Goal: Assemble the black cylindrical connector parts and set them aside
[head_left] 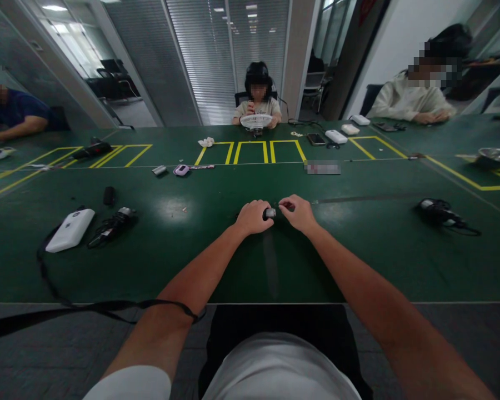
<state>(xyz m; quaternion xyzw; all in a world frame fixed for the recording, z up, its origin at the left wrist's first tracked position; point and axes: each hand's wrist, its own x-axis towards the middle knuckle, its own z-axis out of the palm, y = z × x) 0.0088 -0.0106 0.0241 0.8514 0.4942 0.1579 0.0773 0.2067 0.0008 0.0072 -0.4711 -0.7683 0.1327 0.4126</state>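
Note:
My left hand is wrapped round a small black cylinder with a silver end. The silver end sticks out to the right, and the rest is mostly hidden in the fist. Just right of it, with a small gap between, is my right hand. Its thumb and fingertips are pinched together; whether something tiny sits between them is too small to tell. Both hands are low over the green table, near its middle. A short black cylindrical piece lies farther left.
On the left are a white power bank with a black strap crossing my left forearm, and a bundled black cable. Another black cable bundle lies right. A person across the table holds a white basket. Others sit at both sides.

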